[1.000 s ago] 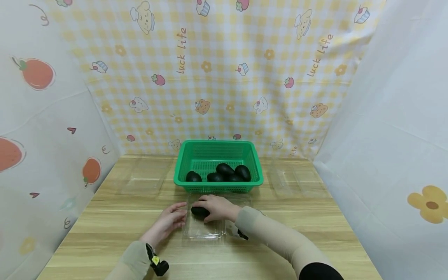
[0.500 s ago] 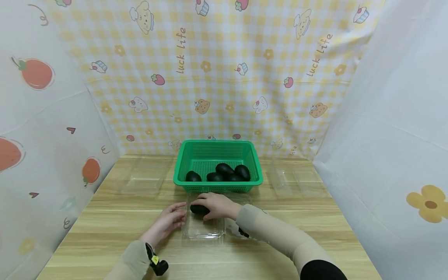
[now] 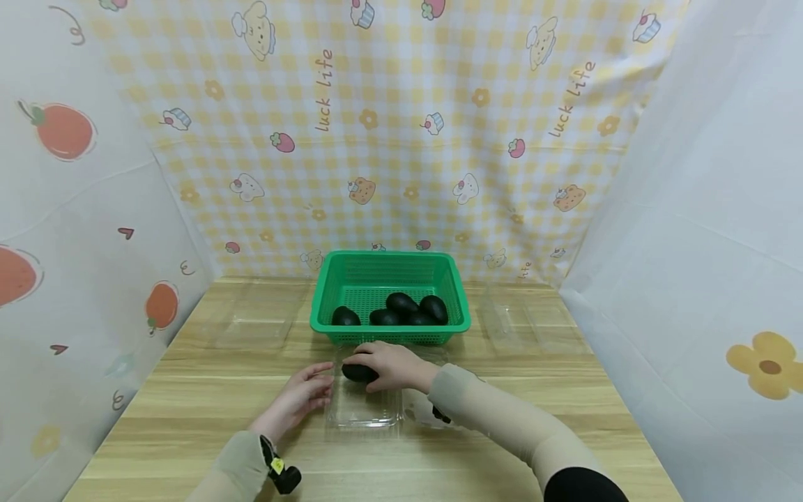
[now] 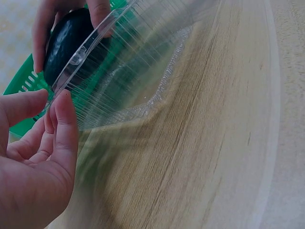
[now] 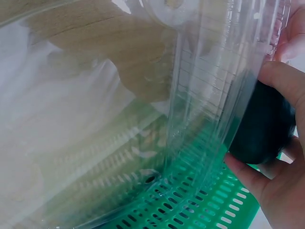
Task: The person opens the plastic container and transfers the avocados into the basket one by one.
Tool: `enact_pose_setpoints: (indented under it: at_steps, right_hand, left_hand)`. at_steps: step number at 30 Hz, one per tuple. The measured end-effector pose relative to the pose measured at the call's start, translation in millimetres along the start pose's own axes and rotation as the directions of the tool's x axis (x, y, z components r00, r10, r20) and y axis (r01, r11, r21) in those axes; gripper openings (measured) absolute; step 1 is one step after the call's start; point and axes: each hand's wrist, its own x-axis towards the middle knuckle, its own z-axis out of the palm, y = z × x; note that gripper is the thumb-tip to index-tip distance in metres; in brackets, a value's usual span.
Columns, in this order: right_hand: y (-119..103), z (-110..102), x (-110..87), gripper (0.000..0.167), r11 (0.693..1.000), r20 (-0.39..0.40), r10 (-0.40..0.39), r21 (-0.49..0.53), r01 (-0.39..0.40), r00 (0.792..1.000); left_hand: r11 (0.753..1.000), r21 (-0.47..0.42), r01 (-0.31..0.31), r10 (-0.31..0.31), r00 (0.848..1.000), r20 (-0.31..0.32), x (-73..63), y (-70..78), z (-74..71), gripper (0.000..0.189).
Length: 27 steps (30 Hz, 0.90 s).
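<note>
My right hand (image 3: 390, 366) grips a dark avocado (image 3: 359, 373), thumb and fingers curled round its sides, over the back part of a clear plastic clamshell container (image 3: 364, 413). In the left wrist view this avocado (image 4: 66, 43) shows a dark, slightly bumpy skin behind the container's rim. On the container's left side, my left hand (image 3: 302, 397) pinches the rim between thumb and fingertips, as the left wrist view shows with the same hand (image 4: 40, 152). The container's lid (image 3: 420, 411) lies folded out to the right, partly under my right forearm.
Directly behind the container stands a green basket (image 3: 390, 329) with several more avocados (image 3: 402, 302) along its front. Other clear clamshells lie at the back left (image 3: 257, 328) and the back right (image 3: 511, 324) of the wooden table (image 3: 502, 460). Patterned cloths hang behind and at both sides.
My right hand has shifted slightly backward, toward the basket, with the avocado in its grip. My left hand stays at the container's rim.
</note>
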Motion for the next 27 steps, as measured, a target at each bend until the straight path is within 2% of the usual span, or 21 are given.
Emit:
enact_pose_setpoints:
  at_steps: [20,27]
  right_hand:
    - [1.9,-7.9,-8.9,0.067,1.000,-0.008,0.005,-0.001,-0.005,1.000]
    - [2.1,-10.1,-10.8,0.068,1.000,-0.023,-0.015,-0.005,0.015,1.000]
  left_hand:
    - [1.000,0.003,0.006,-0.006,1.000,-0.022,2.0,-1.6,0.9,0.054]
    - [1.000,0.000,0.003,-0.003,1.000,-0.022,1.9,-1.8,0.9,0.054]
